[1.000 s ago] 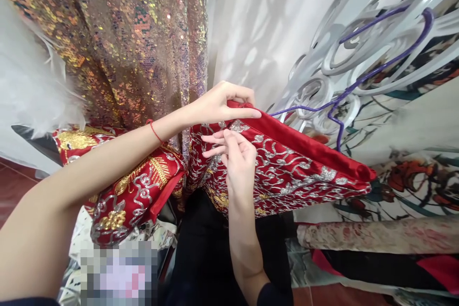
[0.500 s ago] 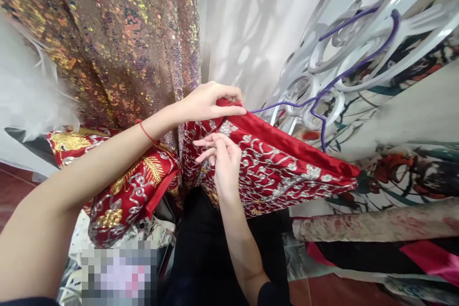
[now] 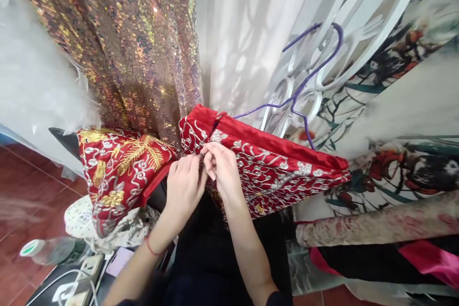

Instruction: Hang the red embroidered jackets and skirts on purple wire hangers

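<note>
A red garment [image 3: 279, 162] with silver and gold embroidery hangs on a purple hanger [image 3: 304, 81] hooked over a white metal grille [image 3: 344, 24]. My left hand [image 3: 184, 186] and my right hand [image 3: 224, 167] meet at the garment's front opening, just below its collar. Both pinch the embroidered edge there, fingertips close together. What lies between the fingertips is too small to make out. A red thread bracelet circles my left wrist [image 3: 150, 247].
A sequinned gold fabric [image 3: 125, 43] and a white curtain [image 3: 244, 33] hang behind. Printed fabric rolls [image 3: 380, 229] lie at the right. A plastic bottle [image 3: 50, 250], a power strip [image 3: 81, 279] and a phone sit at the lower left on red floor tiles.
My left hand let go of the collar and dropped down beside my right hand at the front opening. The view shifted, so the hanger and grille appear further left.
</note>
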